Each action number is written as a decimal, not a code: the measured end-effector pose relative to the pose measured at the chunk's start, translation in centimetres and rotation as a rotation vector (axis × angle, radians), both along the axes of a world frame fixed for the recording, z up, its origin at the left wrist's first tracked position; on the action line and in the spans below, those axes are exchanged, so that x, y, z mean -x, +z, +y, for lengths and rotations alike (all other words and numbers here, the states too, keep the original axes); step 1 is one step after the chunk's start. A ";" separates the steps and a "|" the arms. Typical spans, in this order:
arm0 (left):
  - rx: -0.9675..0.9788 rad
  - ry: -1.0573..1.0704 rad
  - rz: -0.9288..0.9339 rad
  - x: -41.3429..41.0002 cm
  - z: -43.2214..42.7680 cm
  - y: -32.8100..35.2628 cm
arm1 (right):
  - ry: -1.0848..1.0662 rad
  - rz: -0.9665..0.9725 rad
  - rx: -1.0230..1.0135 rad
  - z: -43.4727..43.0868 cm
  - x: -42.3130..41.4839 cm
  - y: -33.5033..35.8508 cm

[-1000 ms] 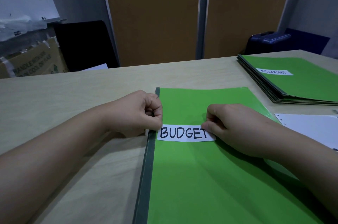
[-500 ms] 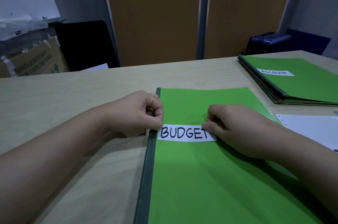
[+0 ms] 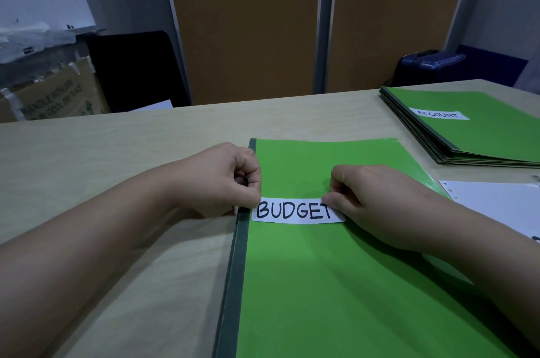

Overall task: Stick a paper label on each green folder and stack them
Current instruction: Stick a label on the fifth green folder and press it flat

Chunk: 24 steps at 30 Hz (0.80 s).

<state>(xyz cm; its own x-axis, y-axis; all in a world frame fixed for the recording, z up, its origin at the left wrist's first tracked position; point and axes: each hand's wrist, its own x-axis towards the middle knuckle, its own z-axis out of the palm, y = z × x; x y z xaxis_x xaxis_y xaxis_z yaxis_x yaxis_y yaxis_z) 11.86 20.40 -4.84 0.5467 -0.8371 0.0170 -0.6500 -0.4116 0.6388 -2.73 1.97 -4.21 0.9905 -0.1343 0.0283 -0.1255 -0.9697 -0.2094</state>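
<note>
Pinching the BUDGET label [image 3: 295, 211] at either end, the left hand [image 3: 222, 179] and right hand [image 3: 377, 205] hold it on the green folder [image 3: 336, 284], near its left edge. It seems not fully pressed down; an uneven release could skew or wrinkle it.

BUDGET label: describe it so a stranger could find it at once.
On the pale table, find the green folder lying right before the person. The white strip beside its dark spine, held between left hand and right hand, is the BUDGET label. Its bold black word sets it apart from the ACCOUNT label on the far-right stack.
</note>
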 end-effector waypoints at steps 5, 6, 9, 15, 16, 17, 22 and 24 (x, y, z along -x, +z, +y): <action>-0.032 0.001 -0.031 0.3 0.0 0.2 | 0.002 0.004 0.006 0.0 0.0 -0.1; -0.036 0.001 -0.035 0.3 0.0 0.3 | 0.002 0.000 0.006 0.0 0.0 -0.1; -0.039 0.009 -0.036 0.5 0.0 0.4 | 0.001 -0.009 0.010 -0.1 0.0 -0.2; -0.040 0.006 -0.028 0.5 -0.1 0.4 | 0.008 -0.011 0.024 -0.1 -0.1 -0.2; -0.040 0.007 -0.025 0.5 -0.1 0.4 | 0.009 -0.010 0.024 -0.1 0.0 -0.2; -0.041 0.007 -0.029 0.5 -0.1 0.4 | 0.009 -0.010 0.024 -0.1 0.0 -0.2; -0.052 0.000 -0.059 0.6 -0.1 0.5 | 0.010 0.005 0.018 0.0 0.0 0.0; -0.058 -0.003 -0.066 0.6 -0.2 0.5 | 0.011 0.003 0.017 0.0 0.0 0.1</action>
<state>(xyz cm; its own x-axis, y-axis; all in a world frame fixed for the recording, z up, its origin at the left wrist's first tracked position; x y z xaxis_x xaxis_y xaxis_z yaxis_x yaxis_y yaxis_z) 11.22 20.24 -4.31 0.5432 -0.8396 0.0044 -0.6914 -0.4444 0.5696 -2.75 2.01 -4.15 0.9920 -0.1234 0.0275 -0.1158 -0.9744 -0.1927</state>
